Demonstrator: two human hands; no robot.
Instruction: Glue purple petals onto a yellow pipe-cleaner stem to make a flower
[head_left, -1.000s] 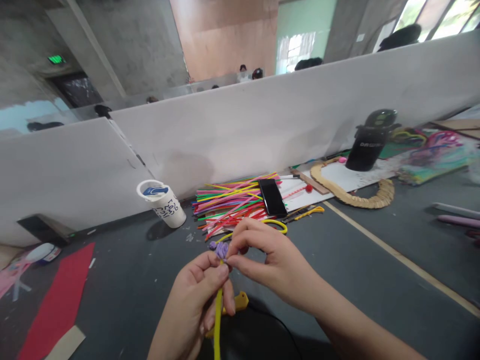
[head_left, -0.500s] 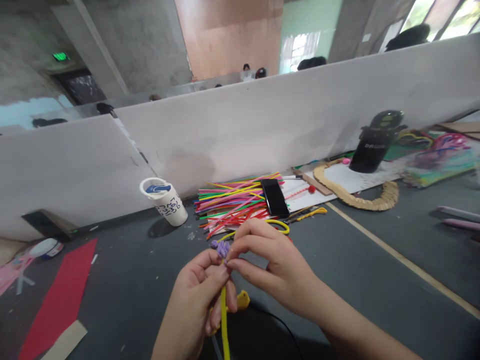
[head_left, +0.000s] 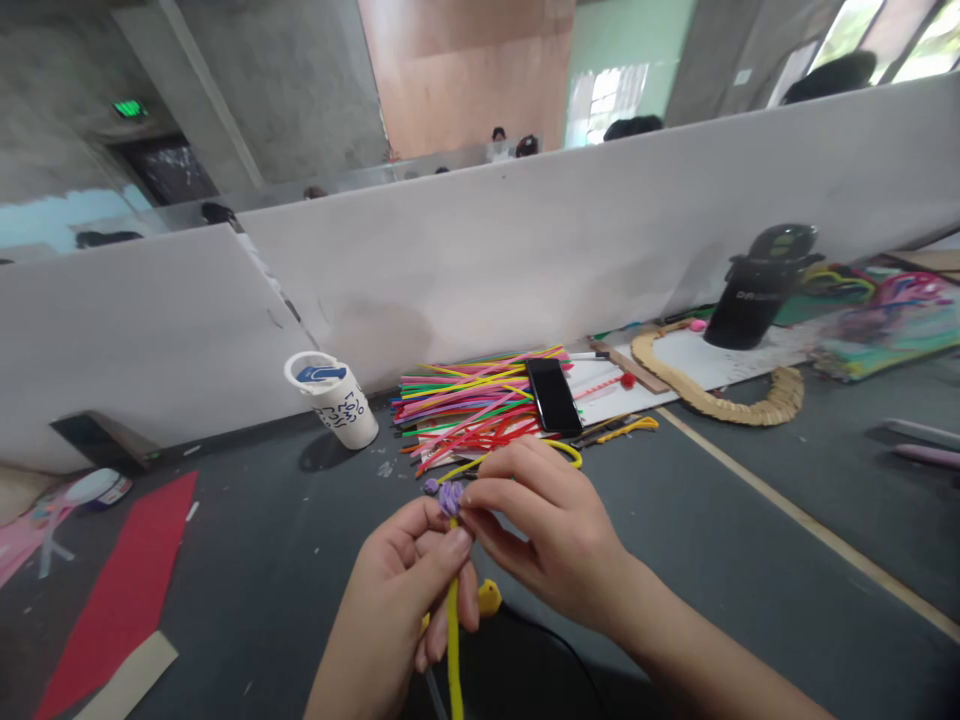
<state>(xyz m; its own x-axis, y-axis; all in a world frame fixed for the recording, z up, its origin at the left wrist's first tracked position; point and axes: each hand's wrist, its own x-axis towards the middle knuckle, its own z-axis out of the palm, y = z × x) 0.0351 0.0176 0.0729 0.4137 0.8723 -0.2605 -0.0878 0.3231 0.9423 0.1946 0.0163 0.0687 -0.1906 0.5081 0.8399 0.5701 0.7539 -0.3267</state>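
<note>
Between thumb and fingers, my left hand (head_left: pixel 409 575) pinches a yellow pipe cleaner (head_left: pixel 454 650) that hangs down toward the bottom edge. At its upper end sits a bunched coil of purple pipe cleaner (head_left: pixel 450 498). My right hand (head_left: pixel 551 530) closes its thumb and fingertips on the right side of that coil. Behind the left fingers lies a yellow object (head_left: pixel 490 598) with a black cord, mostly covered by the hand. A small purple ball (head_left: pixel 431 486) shows just left of the coil, beside a curved yellow pipe cleaner (head_left: pixel 574 452) partly hidden by the right hand.
Beyond the hands lie many coloured pipe cleaners (head_left: pixel 472 405) and a phone (head_left: pixel 553 393). A white cup (head_left: pixel 341 405) stands to their left, a black bottle (head_left: pixel 754 295) at the back right near a curved cardboard strip (head_left: pixel 712 400). Red paper (head_left: pixel 124 590) lies left. A white partition (head_left: pixel 480 260) bounds the desk.
The right fingertips have shifted slightly up along the purple coil and closed more tightly together. The left hand keeps its pinch. The whole view has moved a little.
</note>
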